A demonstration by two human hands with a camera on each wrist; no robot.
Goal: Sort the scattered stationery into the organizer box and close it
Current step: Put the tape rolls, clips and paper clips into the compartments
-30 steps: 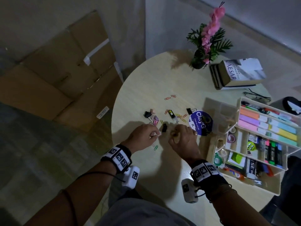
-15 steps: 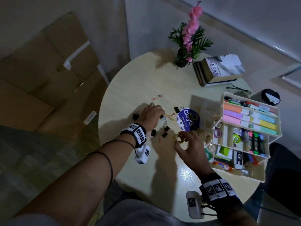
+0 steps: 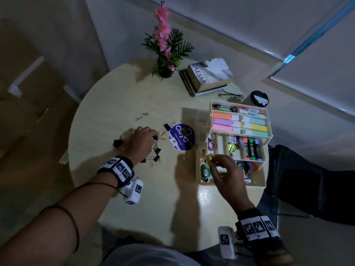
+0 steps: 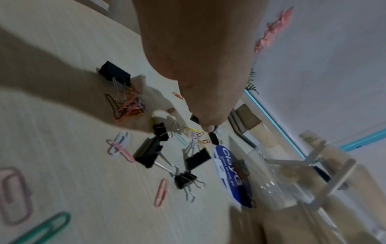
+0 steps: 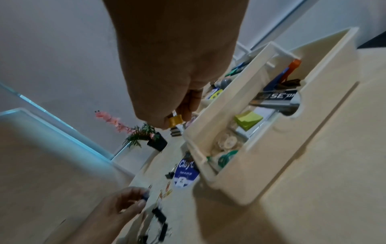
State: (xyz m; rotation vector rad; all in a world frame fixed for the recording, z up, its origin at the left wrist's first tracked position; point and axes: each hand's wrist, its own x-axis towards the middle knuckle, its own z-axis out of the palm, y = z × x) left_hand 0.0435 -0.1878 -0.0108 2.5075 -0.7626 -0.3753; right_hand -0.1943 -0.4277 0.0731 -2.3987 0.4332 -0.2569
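On the round table [image 3: 119, 104], a black binder clip [image 3: 117, 143] sits at nine o'clock of the left hand [image 3: 141, 140], just beside it. That hand is lowered over the scatter of clips, its fingers curled, and thumb and fingertip pinch a small black binder clip [image 3: 154, 138] at its three o'clock edge. More binder clips [image 4: 149, 152] and coloured paper clips [image 4: 161, 192] lie loose on the wood under and at six o'clock of the hand. Two orange paper clips [image 3: 141, 116] rest apart at twelve o'clock. Further right a round blue sticker roll [image 3: 181, 136] lies flat, touching the near corner of the organizer box [image 3: 230, 184]. The box stands open, its tiers spread, with highlighters [image 3: 240, 122] in the upper tray and markers [image 3: 252, 148] below. The right hand [image 3: 225, 172] hovers over the box's near left corner, fingers bent, pinching a small yellowish tape roll [image 3: 209, 158] at its eleven o'clock, above a green tape dispenser [image 3: 205, 171] lying inside.
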